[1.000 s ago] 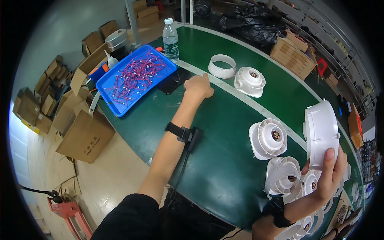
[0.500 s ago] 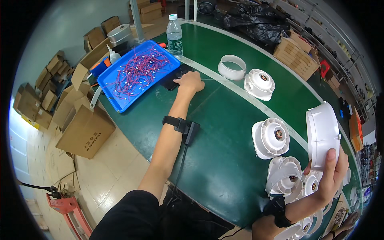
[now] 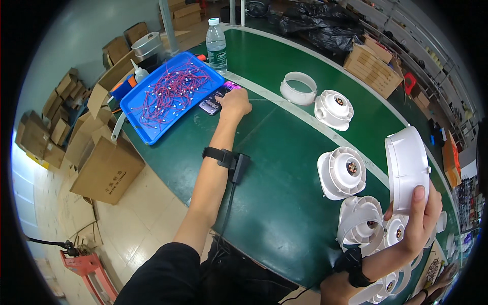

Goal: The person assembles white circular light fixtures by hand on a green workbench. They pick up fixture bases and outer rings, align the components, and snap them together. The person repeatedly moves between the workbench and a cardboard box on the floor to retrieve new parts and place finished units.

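My left hand (image 3: 235, 103) reaches across the green table (image 3: 254, 188) to a smartphone (image 3: 209, 105) with a lit screen. One finger is stretched onto the phone, which lies flat beside the blue tray (image 3: 161, 133); the other fingers are partly hidden. My right hand (image 3: 423, 216) grips a round white plastic housing (image 3: 408, 168) by its lower edge, tilted up above the table. Beneath and left of it sit white fan-like housings (image 3: 343, 173) with copper-coloured centres, several of them crowded together. Farther off are a plain white ring (image 3: 298, 89) and another housing (image 3: 334, 109).
Red wires with white connectors (image 3: 173, 94) fill the tray. A water bottle (image 3: 217, 48) stands behind it, a squeeze bottle (image 3: 140, 72) at its left. Cardboard boxes (image 3: 109, 170) are on the floor at left. Another person's hand (image 3: 441, 282) shows at lower right.
The phone's dark screen has lit up under my left hand. The view has shifted slightly; my right hand still holds the white housing.
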The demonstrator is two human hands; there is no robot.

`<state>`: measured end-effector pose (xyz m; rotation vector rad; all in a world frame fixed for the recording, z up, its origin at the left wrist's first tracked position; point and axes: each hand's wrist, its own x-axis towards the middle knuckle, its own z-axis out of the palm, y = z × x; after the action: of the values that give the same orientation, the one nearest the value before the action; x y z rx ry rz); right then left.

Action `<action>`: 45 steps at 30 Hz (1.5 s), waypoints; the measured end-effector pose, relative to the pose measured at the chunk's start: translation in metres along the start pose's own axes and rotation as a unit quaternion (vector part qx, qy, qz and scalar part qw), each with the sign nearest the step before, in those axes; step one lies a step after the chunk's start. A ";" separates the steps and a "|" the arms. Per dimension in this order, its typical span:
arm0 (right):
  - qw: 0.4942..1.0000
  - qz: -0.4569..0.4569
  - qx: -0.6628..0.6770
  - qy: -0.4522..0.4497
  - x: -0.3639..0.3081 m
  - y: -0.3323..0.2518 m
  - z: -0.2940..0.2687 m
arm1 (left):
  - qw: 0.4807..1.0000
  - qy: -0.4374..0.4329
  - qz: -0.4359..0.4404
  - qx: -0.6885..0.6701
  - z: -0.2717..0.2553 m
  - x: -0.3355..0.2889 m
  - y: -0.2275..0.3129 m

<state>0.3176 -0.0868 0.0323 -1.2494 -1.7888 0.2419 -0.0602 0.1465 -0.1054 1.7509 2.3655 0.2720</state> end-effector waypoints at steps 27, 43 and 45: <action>0.998 0.038 0.034 -0.043 0.016 -0.021 0.017 | 0.999 0.011 0.042 0.014 0.009 0.017 -0.013; 0.998 0.041 0.019 -0.039 0.018 -0.026 0.021 | 0.999 0.008 0.044 0.005 0.003 0.018 -0.012; 0.999 0.028 -0.002 -0.038 0.021 -0.026 0.023 | 0.997 0.021 0.069 0.015 0.002 0.015 -0.008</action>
<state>0.2812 -0.0742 0.0469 -1.3098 -1.8200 0.3222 -0.0709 0.1584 -0.1099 1.9443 2.2913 0.2959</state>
